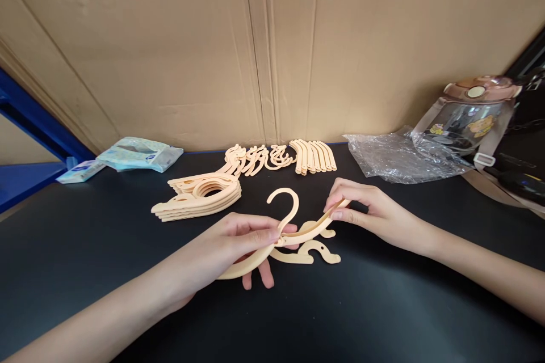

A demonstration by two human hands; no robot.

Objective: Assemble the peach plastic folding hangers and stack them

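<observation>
There are two hands (244, 238) (370, 210), one held hanger (303, 236), one bottle (462, 119), one clear bag (400, 156).

No text is readable; blue marks (150, 157) on the large pack (138, 155) and small pack (82, 172) are too small.

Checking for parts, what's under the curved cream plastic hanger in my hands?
Flat cream hooked pieces on the black tabletop. Portions covered by the hanger and left hand can't be seen.
</observation>
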